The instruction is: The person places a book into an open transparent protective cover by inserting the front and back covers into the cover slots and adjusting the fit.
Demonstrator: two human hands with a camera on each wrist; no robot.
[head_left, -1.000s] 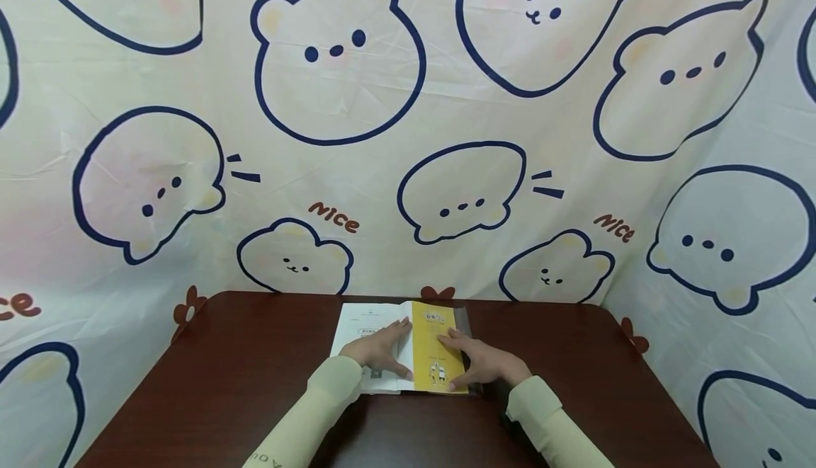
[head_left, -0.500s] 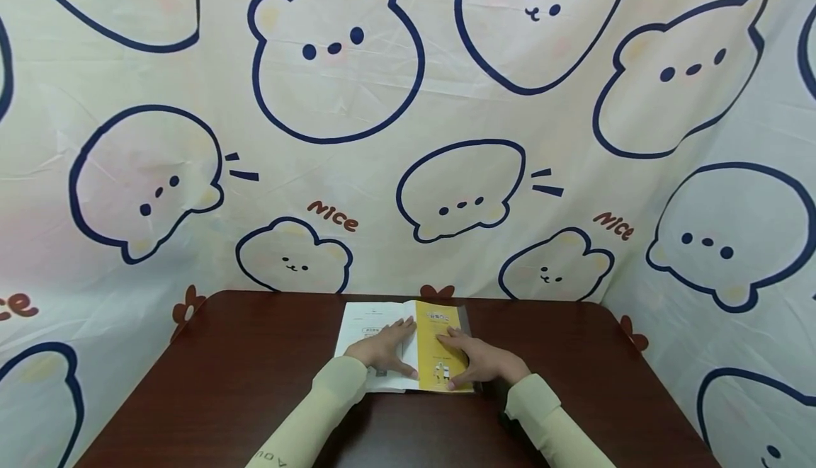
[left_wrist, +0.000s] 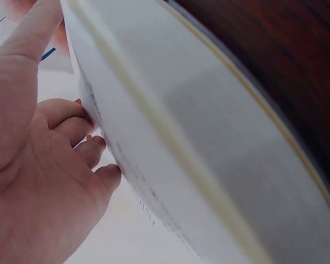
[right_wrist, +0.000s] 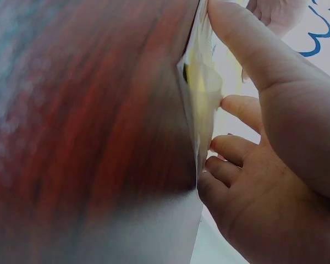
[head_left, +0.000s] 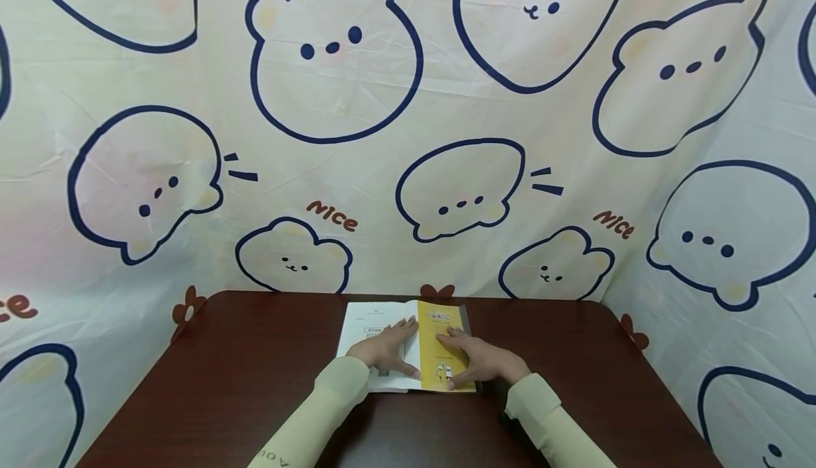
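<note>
An open book lies on the table, with a white page (head_left: 360, 318) on the left and a yellow flap (head_left: 432, 347) on the right. A clear plastic cover (head_left: 465, 321) shows past the flap's right edge. My left hand (head_left: 384, 350) rests spread on the white page, thumb and fingertips near the yellow border. On the yellow flap, my right hand (head_left: 482, 360) presses with its fingertips and thumb. The left wrist view shows the thick edge of the pages (left_wrist: 209, 126) beside my fingers. In the right wrist view, the clear cover (right_wrist: 206, 104) bulges slightly at my fingertips.
The dark brown table (head_left: 242, 362) extends around the book on all sides. Behind it and to both sides hangs a pale cloth (head_left: 376, 170) printed with bear outlines. The book's far edge is close to the table's back edge.
The book has slid slightly to the right, and my left hand has moved right with it. My right hand has stayed almost where it was on the yellow flap.
</note>
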